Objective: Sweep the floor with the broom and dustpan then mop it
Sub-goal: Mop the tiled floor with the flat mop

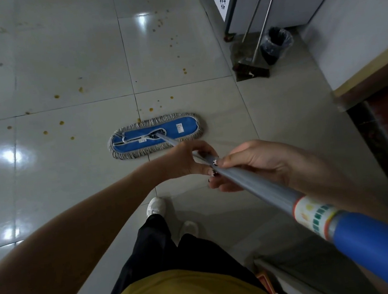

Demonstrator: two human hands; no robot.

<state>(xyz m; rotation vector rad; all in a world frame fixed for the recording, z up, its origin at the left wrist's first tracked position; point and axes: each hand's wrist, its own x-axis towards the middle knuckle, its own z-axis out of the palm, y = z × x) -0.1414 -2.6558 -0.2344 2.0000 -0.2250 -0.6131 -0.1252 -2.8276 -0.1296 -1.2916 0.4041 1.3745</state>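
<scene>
— Where's the flat blue fringed mop head (pixel 154 136)?
— On the grey tiled floor (pixel 58 53) ahead, lying crosswise. Left hand (pixel 185 162) is nearer, right hand (pixel 259 164) behind, and both hands' fingers (pixel 233 159) curl round the grey metal pole (pixel 259 185).

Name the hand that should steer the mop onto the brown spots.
Probably left: the left hand holds the mop handle lower than the right hand, nearer the mop head and the brown spots.

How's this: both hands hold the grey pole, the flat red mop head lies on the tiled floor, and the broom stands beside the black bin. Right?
Nearly. The head view shows the flat fringed mop head is blue, not red. The left hand and right hand hold the grey metal pole, and the broom stands beside the black bin.
</scene>
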